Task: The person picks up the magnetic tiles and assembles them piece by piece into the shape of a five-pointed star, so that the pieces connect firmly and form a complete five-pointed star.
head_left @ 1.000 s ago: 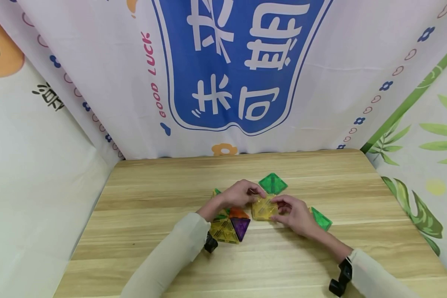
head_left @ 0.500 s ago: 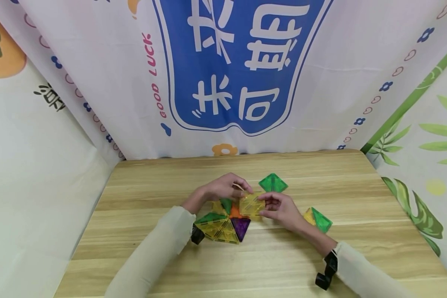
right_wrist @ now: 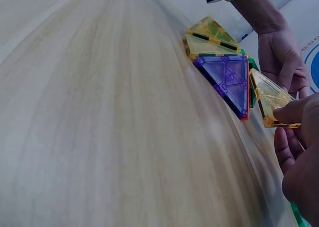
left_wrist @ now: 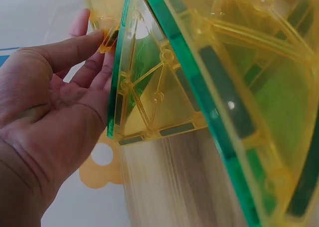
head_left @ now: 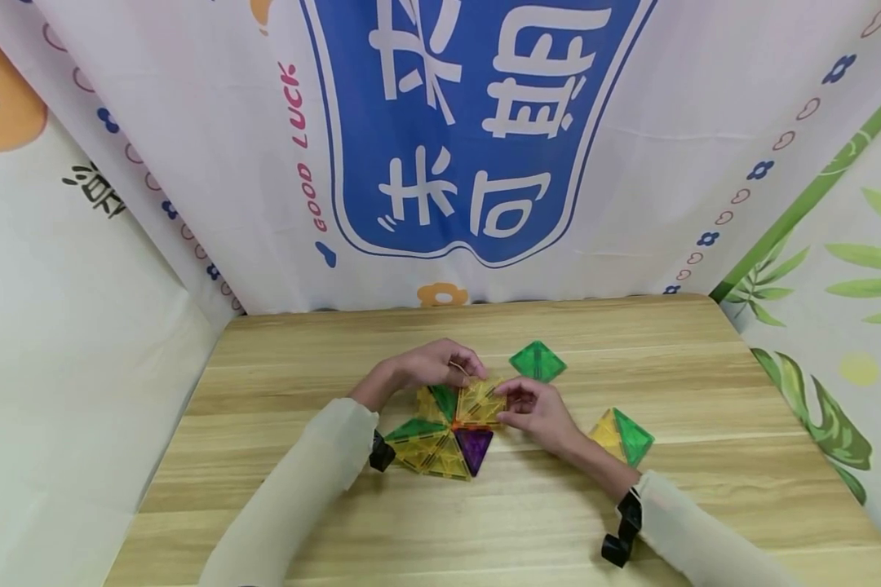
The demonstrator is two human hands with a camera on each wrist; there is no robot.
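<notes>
A clear yellow square of magnetic tile is held between both hands over the right side of a multicoloured tile cluster. My left hand pinches its upper left corner; in the left wrist view the thumb lies against the yellow piece. From the right side, my right hand pinches the same square between thumb and fingers. Below it sits a purple triangle tile. Yellow triangle tiles and green ones make up the cluster's left part. The orange tile is mostly hidden under the square.
Two green triangle tiles form a diamond behind the right hand. Beside the right forearm lie a yellow triangle and a green triangle, edge to edge. Printed cloth hangs behind the wooden table.
Both hands have moved left with the yellow square, from beside the cluster to above its orange tile. The yellow and green pair on the right is now more exposed.
</notes>
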